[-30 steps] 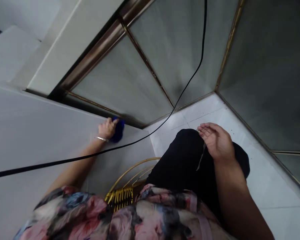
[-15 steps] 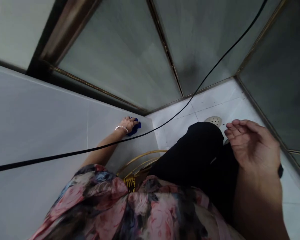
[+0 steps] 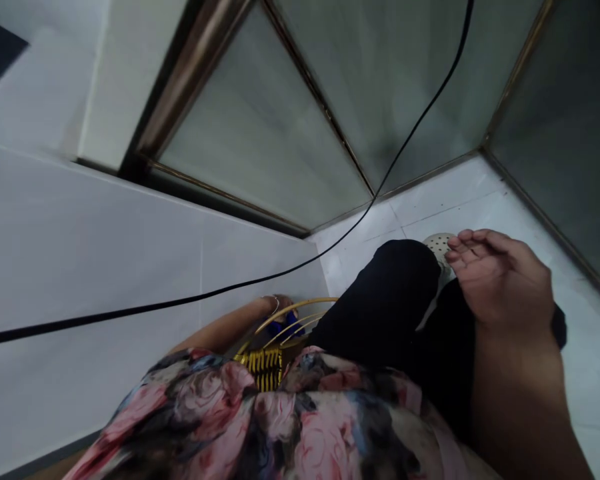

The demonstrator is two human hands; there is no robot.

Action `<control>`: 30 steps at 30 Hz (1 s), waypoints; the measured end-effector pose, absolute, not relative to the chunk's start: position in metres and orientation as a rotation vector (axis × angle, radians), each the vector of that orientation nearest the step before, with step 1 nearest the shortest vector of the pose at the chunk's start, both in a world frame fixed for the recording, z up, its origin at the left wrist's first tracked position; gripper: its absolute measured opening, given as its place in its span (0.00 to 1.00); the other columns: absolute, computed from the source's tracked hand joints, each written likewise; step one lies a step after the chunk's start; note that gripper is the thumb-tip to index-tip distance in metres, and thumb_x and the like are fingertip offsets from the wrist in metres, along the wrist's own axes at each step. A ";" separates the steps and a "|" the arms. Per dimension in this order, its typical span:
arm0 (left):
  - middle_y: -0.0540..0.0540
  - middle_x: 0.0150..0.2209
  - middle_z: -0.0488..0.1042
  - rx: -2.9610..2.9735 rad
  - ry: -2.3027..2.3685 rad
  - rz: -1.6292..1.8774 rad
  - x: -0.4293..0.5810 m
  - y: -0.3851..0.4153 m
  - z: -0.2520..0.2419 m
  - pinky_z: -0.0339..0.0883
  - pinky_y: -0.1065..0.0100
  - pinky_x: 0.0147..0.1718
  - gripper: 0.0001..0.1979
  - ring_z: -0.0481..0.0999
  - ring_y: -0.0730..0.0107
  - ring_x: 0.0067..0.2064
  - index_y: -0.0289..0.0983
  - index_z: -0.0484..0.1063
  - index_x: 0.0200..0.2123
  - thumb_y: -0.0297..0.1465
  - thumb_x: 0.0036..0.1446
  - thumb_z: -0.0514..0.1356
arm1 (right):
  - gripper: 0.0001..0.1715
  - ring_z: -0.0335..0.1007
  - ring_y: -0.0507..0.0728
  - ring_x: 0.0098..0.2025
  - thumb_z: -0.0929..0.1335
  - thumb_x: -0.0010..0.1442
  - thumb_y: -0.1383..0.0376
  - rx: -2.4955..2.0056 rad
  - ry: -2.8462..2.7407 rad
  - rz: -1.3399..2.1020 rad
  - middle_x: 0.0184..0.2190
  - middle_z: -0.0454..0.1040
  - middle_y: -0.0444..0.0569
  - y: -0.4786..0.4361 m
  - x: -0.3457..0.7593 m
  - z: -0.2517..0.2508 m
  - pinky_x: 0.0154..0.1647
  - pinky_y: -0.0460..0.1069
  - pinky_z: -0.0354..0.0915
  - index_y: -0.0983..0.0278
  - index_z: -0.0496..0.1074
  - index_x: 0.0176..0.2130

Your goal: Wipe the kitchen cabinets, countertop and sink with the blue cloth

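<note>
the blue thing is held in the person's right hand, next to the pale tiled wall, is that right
Not quite: the head view shows the blue thing in the left hand, not the right hand. It is next to the pale tiled wall.

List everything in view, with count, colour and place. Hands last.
Blue cloth: one, blue, by the left hand, partly behind the rods
Curved rods: several, yellow, lower centre
Wrapped band: one, yellow and dark, below the rods
Cable: one, black, crossing the view
Framed panels: at least three, grey-green, top and right
Wall: one, pale grey, left
Floor: one, white tiles, right
Shoe: one clearly visible, pale, beyond the knees
Trousers: one pair, black, centre
Top: one, floral, multicoloured, bottom
Bracelet: one, silvery, left wrist
Left hand: one, lower centre, partly hidden
Right hand: one, palm showing, right
</note>
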State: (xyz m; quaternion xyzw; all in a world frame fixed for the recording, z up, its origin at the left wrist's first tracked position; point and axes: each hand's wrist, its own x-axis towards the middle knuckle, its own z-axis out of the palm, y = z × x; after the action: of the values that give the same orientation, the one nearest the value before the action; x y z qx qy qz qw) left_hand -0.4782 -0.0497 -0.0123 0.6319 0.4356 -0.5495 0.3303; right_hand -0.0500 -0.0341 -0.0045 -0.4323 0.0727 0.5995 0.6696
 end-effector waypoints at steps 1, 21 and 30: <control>0.44 0.48 0.77 1.621 1.145 -1.452 -0.478 -0.050 -0.003 0.77 0.61 0.47 0.14 0.78 0.63 0.46 0.38 0.76 0.49 0.40 0.66 0.64 | 0.06 0.77 0.54 0.37 0.67 0.54 0.68 -0.965 0.179 1.351 0.32 0.75 0.50 -0.034 -0.050 -0.005 0.35 0.46 0.74 0.67 0.73 0.28; 0.42 0.58 0.69 2.187 2.293 -1.411 -0.511 0.112 0.242 0.61 0.46 0.61 0.22 0.64 0.48 0.62 0.45 0.70 0.64 0.30 0.70 0.53 | 0.04 0.74 0.54 0.37 0.66 0.49 0.69 -0.944 0.221 1.387 0.33 0.72 0.51 -0.029 -0.049 -0.006 0.31 0.44 0.74 0.67 0.72 0.27; 0.41 0.60 0.68 2.252 2.227 -1.424 -0.505 0.055 0.244 0.60 0.44 0.59 0.22 0.63 0.49 0.61 0.46 0.72 0.62 0.30 0.72 0.47 | 0.03 0.73 0.53 0.37 0.67 0.47 0.70 -0.891 0.266 1.367 0.34 0.70 0.51 -0.032 -0.046 -0.007 0.30 0.42 0.72 0.68 0.71 0.27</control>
State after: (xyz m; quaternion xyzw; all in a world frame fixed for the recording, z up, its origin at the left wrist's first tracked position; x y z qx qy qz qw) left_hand -0.5045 0.0552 0.2441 0.6397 0.6326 -0.4044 -0.1645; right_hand -0.0458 -0.0321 -0.0071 -0.3963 0.1186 0.6082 0.6775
